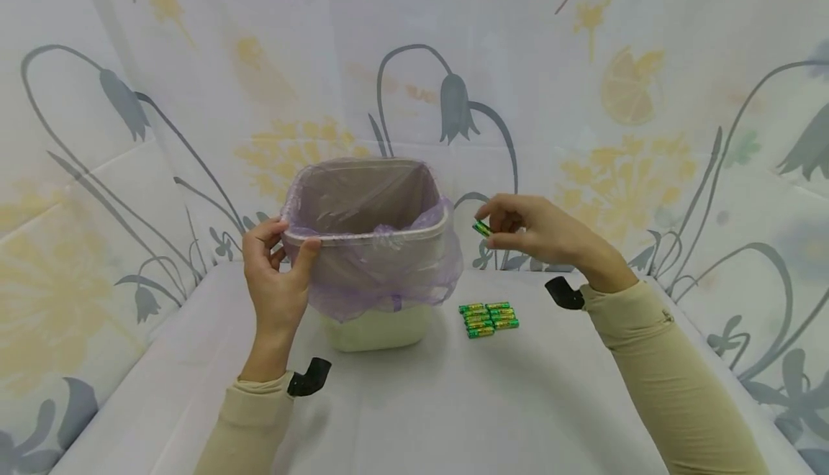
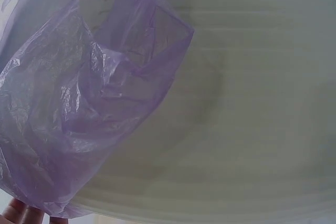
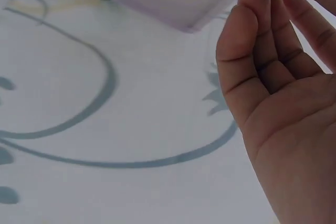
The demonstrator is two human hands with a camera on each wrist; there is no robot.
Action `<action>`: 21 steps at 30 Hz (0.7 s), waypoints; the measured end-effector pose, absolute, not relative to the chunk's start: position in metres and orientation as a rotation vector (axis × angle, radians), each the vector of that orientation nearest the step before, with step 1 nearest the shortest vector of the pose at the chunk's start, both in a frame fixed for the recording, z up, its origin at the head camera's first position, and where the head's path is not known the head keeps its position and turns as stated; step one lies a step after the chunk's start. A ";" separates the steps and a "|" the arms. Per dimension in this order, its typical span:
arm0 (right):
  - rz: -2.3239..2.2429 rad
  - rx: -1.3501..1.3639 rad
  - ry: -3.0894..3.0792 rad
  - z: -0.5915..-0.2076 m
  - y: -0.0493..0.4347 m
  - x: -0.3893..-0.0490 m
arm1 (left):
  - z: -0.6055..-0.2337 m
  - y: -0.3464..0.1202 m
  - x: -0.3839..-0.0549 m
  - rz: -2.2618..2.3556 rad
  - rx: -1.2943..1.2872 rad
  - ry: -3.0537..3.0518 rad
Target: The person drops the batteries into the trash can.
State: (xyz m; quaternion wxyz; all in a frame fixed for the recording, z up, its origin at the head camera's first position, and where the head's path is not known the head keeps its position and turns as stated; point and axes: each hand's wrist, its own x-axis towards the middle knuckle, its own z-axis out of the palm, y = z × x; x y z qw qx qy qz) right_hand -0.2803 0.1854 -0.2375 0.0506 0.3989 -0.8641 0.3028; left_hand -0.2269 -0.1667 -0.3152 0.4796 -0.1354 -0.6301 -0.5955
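A pale trash bin (image 1: 378, 331) stands on the white table, lined with a thin purple plastic bag (image 1: 388, 273) folded down over its rim. My left hand (image 1: 278, 281) grips the bin's near left rim through the bag, thumb in front. In the left wrist view the bag (image 2: 89, 98) hangs over the bin's ribbed wall (image 2: 252, 108), and only a few fingertips show at the lower left corner. Right of the bin, in the air, my right hand (image 1: 534, 230) pinches a green battery (image 1: 482, 228). Its metal end faces the right wrist camera, beside the curled fingers (image 3: 239, 32).
Several green batteries (image 1: 488, 319) lie grouped in two columns on the white tabletop (image 1: 401, 410), just right of the bin. A white curtain (image 1: 550, 65) with flower prints hangs behind and along both sides.
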 end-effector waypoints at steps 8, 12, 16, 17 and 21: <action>0.898 1.299 -2.608 -0.194 0.137 -0.303 | -0.317 -0.167 -0.228 -1.438 -0.313 -1.558; 0.900 1.327 -2.624 -0.187 0.112 -0.315 | -0.318 -0.166 -0.228 -1.439 -0.301 -1.559; 0.885 1.359 -2.665 -0.184 0.089 -0.329 | -0.317 -0.166 -0.228 -1.438 -0.313 -1.555; 0.888 1.378 -2.669 -0.184 0.084 -0.332 | -0.317 -0.166 -0.228 -1.438 -0.318 -1.553; 0.930 1.438 -2.673 -0.187 0.067 -0.342 | -0.315 -0.165 -0.226 -1.440 -0.331 -1.549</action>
